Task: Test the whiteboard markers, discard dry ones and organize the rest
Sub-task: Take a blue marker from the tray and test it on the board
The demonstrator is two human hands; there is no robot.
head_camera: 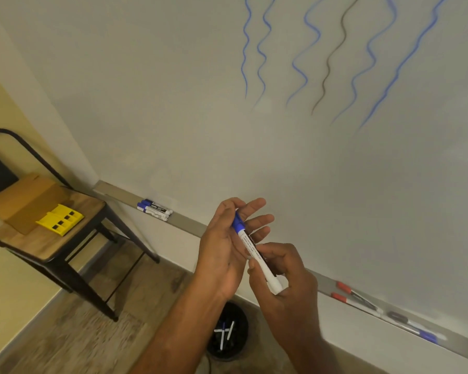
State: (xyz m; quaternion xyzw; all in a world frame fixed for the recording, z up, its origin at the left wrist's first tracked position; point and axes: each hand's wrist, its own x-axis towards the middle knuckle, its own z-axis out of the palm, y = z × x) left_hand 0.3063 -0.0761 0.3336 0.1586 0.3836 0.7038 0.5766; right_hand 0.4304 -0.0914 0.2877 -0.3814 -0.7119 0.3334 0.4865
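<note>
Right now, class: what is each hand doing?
Left hand: thumb pinches the blue marker's cap, fingers straight.
Right hand: grips the blue marker by its barrel.

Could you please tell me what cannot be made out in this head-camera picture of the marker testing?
- Print on the blue-capped marker: too small and blurred.
- Left hand fingertips on the cap: partly hidden behind it.
- Bin contents: dark, forearms overlap the rim, count unclear.
- Markers on the tray at right: motion-blurred.
- Squiggle tops on the whiteboard: cut off by the upper edge.
</note>
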